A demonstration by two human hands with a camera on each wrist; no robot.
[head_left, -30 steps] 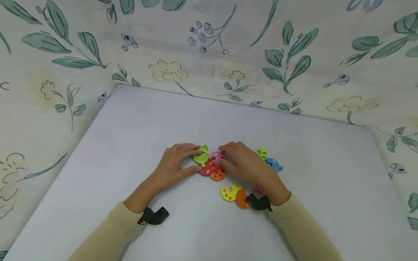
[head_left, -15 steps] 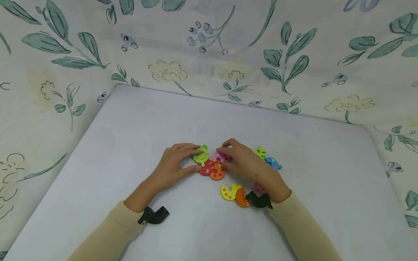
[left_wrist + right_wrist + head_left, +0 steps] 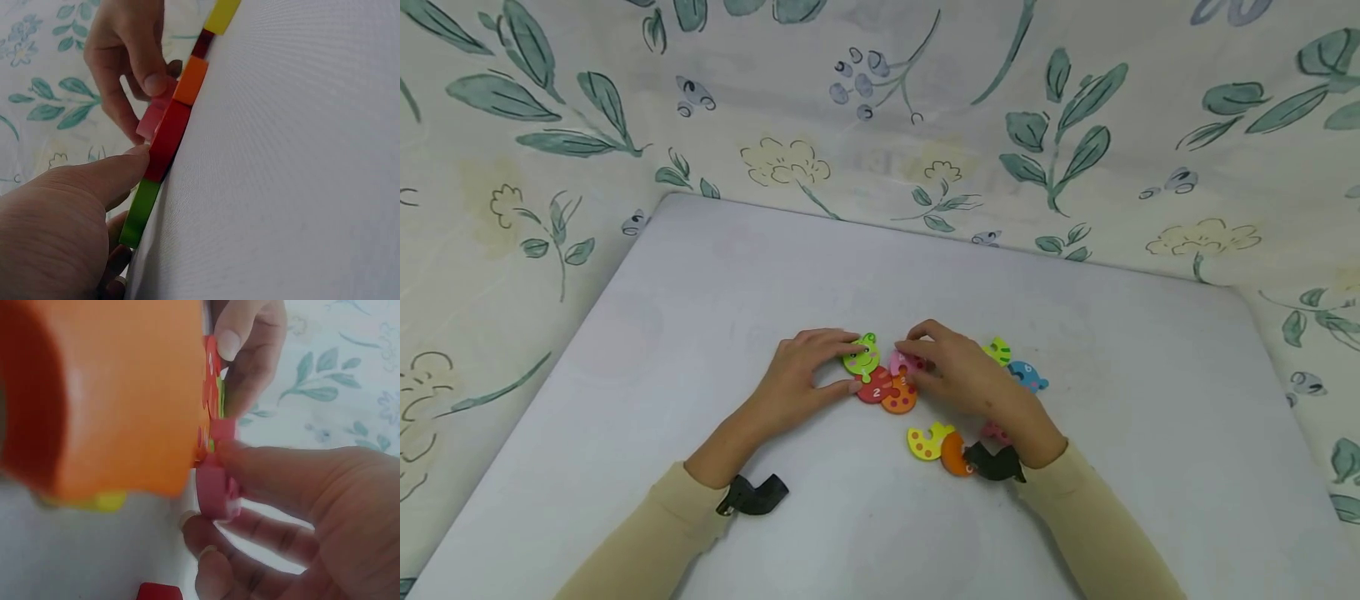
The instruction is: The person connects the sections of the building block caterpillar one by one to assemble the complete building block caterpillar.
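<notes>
In the head view my left hand (image 3: 797, 375) holds the joined wooden puzzle pieces, fingertips at the green smiling head piece (image 3: 860, 364) and thumb at the red piece (image 3: 872, 390) marked 2. An orange dotted piece (image 3: 900, 402) adjoins the red one. My right hand (image 3: 962, 367) pinches a pink dotted piece (image 3: 901, 362) at the orange piece's upper edge. The right wrist view shows the pink piece (image 3: 212, 494) between thumb and fingers, standing above the row; whether it interlocks with the orange piece I cannot tell.
Nearer me lie a yellow dotted piece (image 3: 922, 445) and an orange piece (image 3: 954, 455). A blue piece (image 3: 1030, 377) and green striped piece (image 3: 999, 351) are right of my right hand. Another pink piece (image 3: 996, 432) is partly hidden by my wrist. Floral cloth (image 3: 880, 150) backs the white table (image 3: 760, 275).
My right hand has shifted the pink piece slightly right, away from the green head, then a little down toward the orange piece. My left hand has stayed in place.
</notes>
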